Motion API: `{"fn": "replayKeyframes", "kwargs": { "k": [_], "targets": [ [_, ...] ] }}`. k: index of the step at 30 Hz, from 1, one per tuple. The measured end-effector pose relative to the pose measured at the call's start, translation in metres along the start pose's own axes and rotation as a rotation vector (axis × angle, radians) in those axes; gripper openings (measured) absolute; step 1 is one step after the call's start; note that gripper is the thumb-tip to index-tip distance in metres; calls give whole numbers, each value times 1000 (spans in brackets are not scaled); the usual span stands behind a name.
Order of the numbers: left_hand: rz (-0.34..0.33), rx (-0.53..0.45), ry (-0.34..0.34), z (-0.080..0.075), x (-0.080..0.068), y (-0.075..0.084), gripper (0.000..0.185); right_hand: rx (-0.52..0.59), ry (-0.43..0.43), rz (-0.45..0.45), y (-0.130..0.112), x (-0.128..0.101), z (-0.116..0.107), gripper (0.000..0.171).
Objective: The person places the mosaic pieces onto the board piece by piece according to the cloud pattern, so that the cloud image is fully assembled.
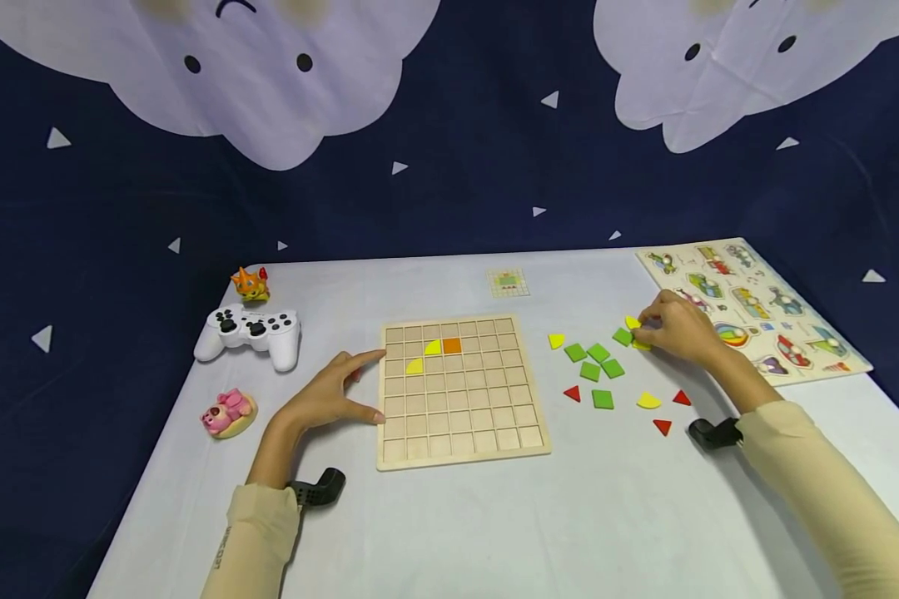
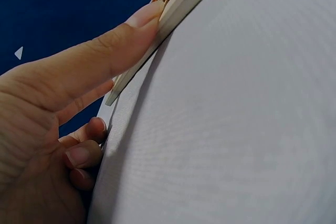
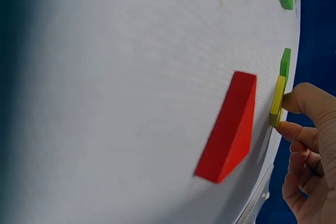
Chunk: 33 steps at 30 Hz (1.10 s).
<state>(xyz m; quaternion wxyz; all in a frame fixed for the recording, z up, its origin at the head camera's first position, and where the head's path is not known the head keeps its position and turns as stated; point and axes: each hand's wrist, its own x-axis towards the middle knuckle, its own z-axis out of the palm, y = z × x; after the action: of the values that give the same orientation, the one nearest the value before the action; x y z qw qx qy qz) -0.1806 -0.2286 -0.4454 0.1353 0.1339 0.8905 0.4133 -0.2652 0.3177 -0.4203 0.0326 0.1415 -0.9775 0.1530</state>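
A wooden grid board (image 1: 464,416) lies on the table, with two yellow quarter-circle pieces (image 1: 415,366) and an orange square piece (image 1: 452,345) in its upper cells. My left hand (image 1: 330,391) rests at the board's left edge, thumb and index finger spread along the rim; in the left wrist view the thumb (image 2: 142,24) touches that edge. On the right, my right hand (image 1: 677,327) pinches a yellow quarter-circle piece (image 3: 277,100) between thumb and index finger, at table level. Another yellow piece (image 1: 633,322) and a green square piece (image 1: 622,336) lie beside the fingertips.
Several green squares (image 1: 603,399), red triangles (image 1: 663,427) and yellow pieces (image 1: 648,401) lie scattered right of the board. A small pattern card (image 1: 508,283) lies behind. A picture puzzle board (image 1: 779,308) is at right; a white game controller (image 1: 250,331) and two figurines (image 1: 228,413) are at left.
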Motion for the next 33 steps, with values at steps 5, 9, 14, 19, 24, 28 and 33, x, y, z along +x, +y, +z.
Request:
{"fn": "replayKeyframes", "kwargs": {
  "k": [5,9,14,19,24,28,33],
  "targets": [
    [2,-3,2,0,0,1,102,46,-12,4,0,-1,0,31],
    [2,-5,3,-1,-1,1,102,70,-26,4,-1,-2,-1,31],
    [-2,1,3,-1,-1,2,102,66,-15,-24,-2,-4,-1,31],
    [-7,-3,2,-1,0,3,103,41,2,-34,-2,-5,-1,31],
    [1,-2,5,-1,0,2,102,25,18,-38,-3,-5,-1,28],
    [7,-6,7,-1,0,2,102,24,28,-46,-3,-5,0,26],
    [-3,-2,4,0,0,2,103,20,25,-46,-4,-4,0,28]
  ]
}}
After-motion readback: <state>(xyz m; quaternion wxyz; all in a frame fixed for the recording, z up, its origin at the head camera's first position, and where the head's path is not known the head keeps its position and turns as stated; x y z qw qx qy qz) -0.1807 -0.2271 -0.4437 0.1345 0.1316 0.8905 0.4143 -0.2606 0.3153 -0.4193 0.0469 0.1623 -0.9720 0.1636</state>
